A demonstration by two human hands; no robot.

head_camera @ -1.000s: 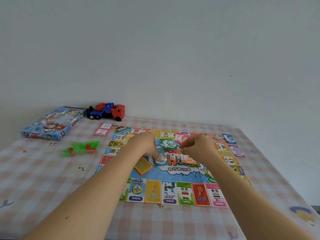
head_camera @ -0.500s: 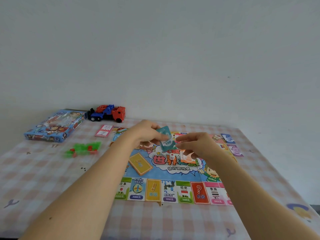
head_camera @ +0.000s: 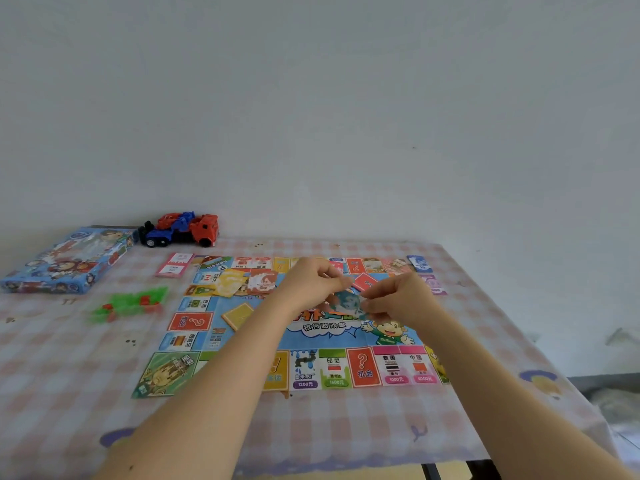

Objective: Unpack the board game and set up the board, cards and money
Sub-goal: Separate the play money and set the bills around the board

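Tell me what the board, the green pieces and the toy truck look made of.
Board: probably thin printed paper or card; it lies very flat. Green pieces: translucent plastic, slightly see-through. Toy truck: likely hard plastic, glossy red and blue.

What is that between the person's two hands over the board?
A teal paper banknote, pinched between the left hand and the right hand just above the game board. The head view shows it, slightly blurred.
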